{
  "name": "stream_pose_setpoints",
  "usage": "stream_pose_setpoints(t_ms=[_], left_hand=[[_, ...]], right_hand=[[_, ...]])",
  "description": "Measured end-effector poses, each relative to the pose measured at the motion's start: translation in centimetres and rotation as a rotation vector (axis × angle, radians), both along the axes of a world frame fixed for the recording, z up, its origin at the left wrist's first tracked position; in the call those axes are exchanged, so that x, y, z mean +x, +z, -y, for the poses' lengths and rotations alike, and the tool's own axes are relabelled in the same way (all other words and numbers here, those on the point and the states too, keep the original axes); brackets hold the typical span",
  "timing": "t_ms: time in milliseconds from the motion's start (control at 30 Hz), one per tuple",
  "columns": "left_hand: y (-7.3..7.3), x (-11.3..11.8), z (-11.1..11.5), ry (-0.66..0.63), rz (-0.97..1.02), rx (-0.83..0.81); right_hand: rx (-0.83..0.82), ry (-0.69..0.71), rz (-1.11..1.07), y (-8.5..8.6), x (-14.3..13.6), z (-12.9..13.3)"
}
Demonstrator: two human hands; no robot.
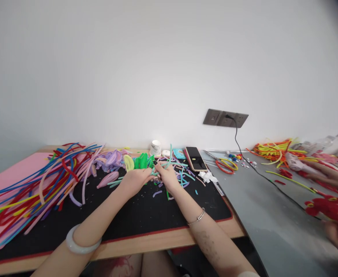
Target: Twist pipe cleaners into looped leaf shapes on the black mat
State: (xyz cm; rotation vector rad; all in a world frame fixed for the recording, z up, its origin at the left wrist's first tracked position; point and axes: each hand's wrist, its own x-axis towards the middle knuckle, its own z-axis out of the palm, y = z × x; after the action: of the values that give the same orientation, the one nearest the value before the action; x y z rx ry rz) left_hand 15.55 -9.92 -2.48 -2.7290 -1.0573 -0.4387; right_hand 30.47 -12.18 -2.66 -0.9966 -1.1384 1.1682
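Note:
My left hand (pixel 138 180) and my right hand (pixel 166 175) meet over the black mat (pixel 122 219), fingertips pinched close together. Between them is a mint-green pipe cleaner (pixel 170 152), one end of which rises above my right hand. The short part at my fingertips is mostly hidden by the fingers. Just behind my left hand lie bundles of looped green pipe cleaners (pixel 143 161) and pale yellow loops (pixel 129 163). To the left rests a pink-lilac petal-shaped bundle (pixel 108 179). Cut pipe cleaner pieces (pixel 183 177) are scattered beside my right hand.
Long mixed pipe cleaners (pixel 50 184) cover the left side. At the back stand a paper cup (pixel 155 147) and a phone (pixel 196 158). Orange-handled scissors (pixel 225 165) lie rightward, near a black cable (pixel 261 175). Another person's hands work at far right with a red fuzzy piece (pixel 327 207).

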Motion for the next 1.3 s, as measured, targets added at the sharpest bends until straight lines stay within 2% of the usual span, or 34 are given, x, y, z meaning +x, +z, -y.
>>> stream_pose_setpoints(t_ms=[267,433,633,933,1167,1300], left_hand=[[-0.6,0.1,-0.4,-0.018,-0.016,0.002],[-0.2,0.1,-0.3,-0.007,0.012,0.018],[0.7,0.1,0.2,0.072,0.025,-0.061],[0.4,0.2,0.2,0.017,0.0,-0.194],[0.9,0.4,0.5,0.012,0.007,-0.266],[1.2,0.5,0.7,0.016,-0.012,-0.285]], right_hand=[[-0.036,-0.062,-0.133,-0.4,-0.6,0.2],[-0.04,-0.036,-0.182,-0.5,-0.5,0.0],[-0.008,-0.035,-0.207,0.3,0.3,-0.2],[0.019,-0.065,-0.235,1.5,1.9,-0.4],[0.046,-0.023,-0.298,1.8,2.4,-0.5],[0.045,-0.059,-0.316,2.0,2.5,-0.5]])
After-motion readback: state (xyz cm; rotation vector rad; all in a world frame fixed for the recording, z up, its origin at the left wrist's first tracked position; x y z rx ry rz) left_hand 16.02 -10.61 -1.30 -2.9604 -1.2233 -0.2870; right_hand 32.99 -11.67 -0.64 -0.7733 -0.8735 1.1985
